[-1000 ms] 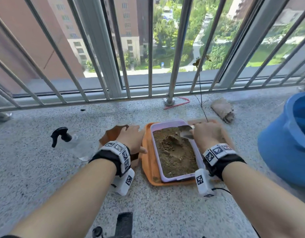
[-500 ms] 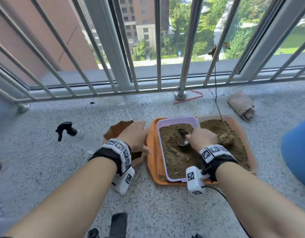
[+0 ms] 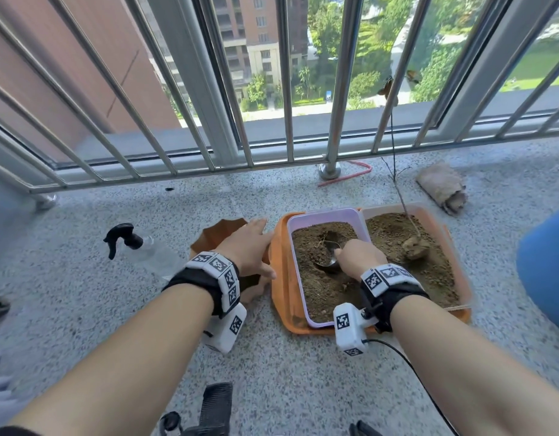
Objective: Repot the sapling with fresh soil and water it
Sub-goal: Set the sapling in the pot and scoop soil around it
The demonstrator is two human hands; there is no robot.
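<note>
The right hand (image 3: 360, 258) has its fingers curled around the handle of a metal spoon (image 3: 328, 254), whose bowl sits in a scooped hollow in the soil of the lilac container (image 3: 322, 215); the handle itself is hidden inside the fist. The left hand (image 3: 248, 247) lies with straight, relaxed fingers held together across the rim of the terracotta-coloured pot (image 3: 221, 231), thumb pointing toward the orange tray (image 3: 279, 278) just beside it. Both wrists carry black bands with white blocks printed in black-and-white square marker patterns; no letters or brand names can be read on them, and a white box with the same kind of marker hangs below each wrist, the right one trailing a black cable. The lilac container stands in the left part of the orange tray, and to its right a pale container (image 3: 429, 212) holds more soil. The sapling (image 3: 397, 171) stands in that right-hand soil, its thin bare stem rising from a clod of roots (image 3: 415, 248) up past the metal railing (image 3: 337, 89), with a few dry leaves at the top. On the speckled floor to the left lies a clear spray bottle (image 3: 127, 239) with a black trigger head, no label legible. A rolled piece of brown cloth (image 3: 443, 187) lies near the railing at right, and a blue tub (image 3: 545, 265) shows at the right edge.
</note>
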